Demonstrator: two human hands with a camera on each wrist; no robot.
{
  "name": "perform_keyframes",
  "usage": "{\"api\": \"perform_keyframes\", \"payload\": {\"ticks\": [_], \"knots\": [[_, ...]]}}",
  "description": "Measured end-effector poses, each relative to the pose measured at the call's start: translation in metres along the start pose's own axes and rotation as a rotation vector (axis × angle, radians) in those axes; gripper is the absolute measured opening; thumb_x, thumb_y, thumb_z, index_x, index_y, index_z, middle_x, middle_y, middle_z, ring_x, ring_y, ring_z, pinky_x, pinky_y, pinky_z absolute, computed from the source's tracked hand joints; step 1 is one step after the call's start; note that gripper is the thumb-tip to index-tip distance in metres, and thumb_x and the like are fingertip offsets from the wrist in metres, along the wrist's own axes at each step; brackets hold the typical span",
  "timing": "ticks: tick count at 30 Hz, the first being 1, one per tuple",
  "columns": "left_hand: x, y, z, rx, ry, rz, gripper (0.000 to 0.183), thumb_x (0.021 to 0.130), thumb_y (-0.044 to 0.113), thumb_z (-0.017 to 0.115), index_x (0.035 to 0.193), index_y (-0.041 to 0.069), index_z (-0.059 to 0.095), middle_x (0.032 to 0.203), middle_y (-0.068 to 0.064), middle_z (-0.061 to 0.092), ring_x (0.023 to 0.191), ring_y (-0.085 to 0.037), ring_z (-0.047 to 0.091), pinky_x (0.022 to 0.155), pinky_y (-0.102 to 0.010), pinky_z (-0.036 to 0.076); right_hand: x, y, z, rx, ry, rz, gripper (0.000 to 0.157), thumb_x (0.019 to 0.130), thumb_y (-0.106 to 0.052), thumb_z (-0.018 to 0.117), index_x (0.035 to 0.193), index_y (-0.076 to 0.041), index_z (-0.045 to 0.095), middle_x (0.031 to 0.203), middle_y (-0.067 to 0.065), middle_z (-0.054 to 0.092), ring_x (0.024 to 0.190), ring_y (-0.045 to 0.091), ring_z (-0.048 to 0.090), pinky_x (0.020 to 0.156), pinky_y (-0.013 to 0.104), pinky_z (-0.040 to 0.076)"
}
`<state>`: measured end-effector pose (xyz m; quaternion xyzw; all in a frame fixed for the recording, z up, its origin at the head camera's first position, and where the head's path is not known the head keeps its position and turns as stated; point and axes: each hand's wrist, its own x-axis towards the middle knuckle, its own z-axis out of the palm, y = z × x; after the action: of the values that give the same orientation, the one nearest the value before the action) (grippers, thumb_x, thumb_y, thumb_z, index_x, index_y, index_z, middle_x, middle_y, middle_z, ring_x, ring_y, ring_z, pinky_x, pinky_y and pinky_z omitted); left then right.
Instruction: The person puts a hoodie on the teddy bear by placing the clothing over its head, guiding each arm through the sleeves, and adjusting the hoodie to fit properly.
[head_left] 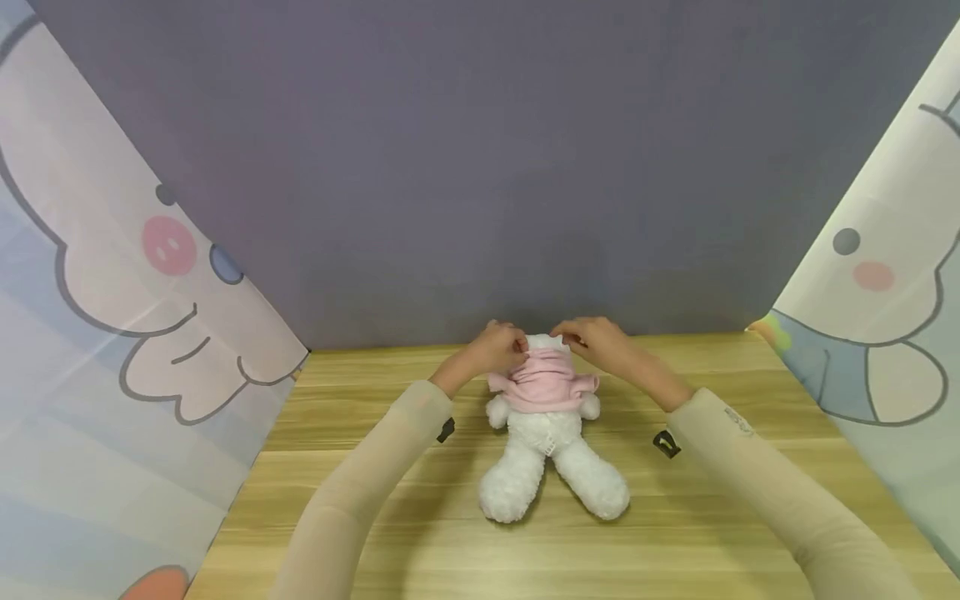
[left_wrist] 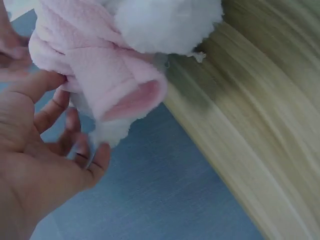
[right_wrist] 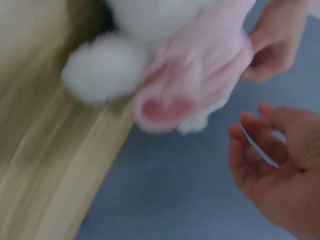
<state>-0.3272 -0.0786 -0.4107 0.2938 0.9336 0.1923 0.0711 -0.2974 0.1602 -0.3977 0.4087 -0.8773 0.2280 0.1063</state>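
A white plush toy [head_left: 546,433] lies on the wooden table with its legs toward me. A pink garment [head_left: 543,383] is bunched over its upper body, covering most of the head. My left hand [head_left: 498,346] pinches the garment's edge between thumb and forefinger, its other fingers loosely bent in the left wrist view. On the other side, my right hand [head_left: 600,342] hovers by the top of the toy. In the right wrist view its curved fingers [right_wrist: 239,162] are apart from the cloth. One short pink sleeve [left_wrist: 132,97] hangs with its opening outward.
The wooden tabletop [head_left: 720,517] meets a grey upright panel [head_left: 480,167] just behind the toy. Cartoon-printed curtains [head_left: 82,333] flank both sides. Small dark clips [head_left: 666,443] show beside the forearms.
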Motion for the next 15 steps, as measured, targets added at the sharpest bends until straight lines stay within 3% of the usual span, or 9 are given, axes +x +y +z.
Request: {"api": "perform_keyframes", "payload": {"ticks": [2, 4, 8, 11, 15], "knots": [[0.002, 0.002, 0.000, 0.031, -0.012, 0.001, 0.008, 0.095, 0.019, 0.069, 0.095, 0.011, 0.069, 0.123, -0.009, 0.061, 0.116, -0.028, 0.054, 0.107, -0.042, 0.039, 0.007, 0.012, 0.005, -0.027, -0.018, -0.007, 0.016, 0.094, 0.003, 0.067, 0.107, -0.002, 0.074, 0.090, 0.010, 0.072, 0.076, 0.021, 0.065, 0.065, 0.036, 0.054], [0.004, 0.002, 0.002, 0.045, -0.028, 0.018, 0.009, 0.095, 0.018, 0.068, 0.097, 0.009, 0.066, 0.126, -0.010, 0.056, 0.115, -0.028, 0.053, 0.102, -0.041, 0.045, 0.012, 0.020, 0.012, -0.026, -0.065, -0.025, 0.012, 0.094, 0.001, 0.068, 0.103, -0.003, 0.074, 0.094, 0.010, 0.072, 0.082, 0.024, 0.068, 0.070, 0.038, 0.056], [0.005, -0.001, 0.010, 0.039, -0.026, 0.091, 0.009, 0.100, 0.014, 0.060, 0.104, 0.005, 0.062, 0.107, -0.008, 0.061, 0.088, -0.018, 0.058, 0.077, -0.029, 0.051, 0.016, 0.025, 0.024, -0.003, -0.114, -0.030, 0.007, 0.094, -0.001, 0.068, 0.098, -0.003, 0.074, 0.093, 0.010, 0.073, 0.083, 0.026, 0.069, 0.072, 0.039, 0.057], [0.002, -0.001, 0.016, -0.005, 0.018, 0.094, 0.010, 0.103, 0.011, 0.056, 0.107, 0.003, 0.061, 0.094, -0.007, 0.062, 0.077, -0.014, 0.055, 0.068, -0.026, 0.048, 0.014, 0.023, 0.024, 0.043, -0.130, -0.011, 0.006, 0.091, -0.001, 0.072, 0.096, -0.003, 0.075, 0.093, 0.010, 0.075, 0.082, 0.025, 0.070, 0.073, 0.043, 0.059], [-0.002, 0.001, 0.024, 0.000, 0.133, 0.098, 0.008, 0.105, 0.008, 0.052, 0.107, 0.002, 0.056, 0.090, -0.008, 0.062, 0.076, -0.016, 0.058, 0.066, -0.027, 0.050, 0.015, 0.019, 0.021, 0.080, -0.150, 0.030, 0.008, 0.090, 0.000, 0.074, 0.097, -0.003, 0.075, 0.093, 0.010, 0.075, 0.082, 0.025, 0.071, 0.076, 0.045, 0.059]]}}
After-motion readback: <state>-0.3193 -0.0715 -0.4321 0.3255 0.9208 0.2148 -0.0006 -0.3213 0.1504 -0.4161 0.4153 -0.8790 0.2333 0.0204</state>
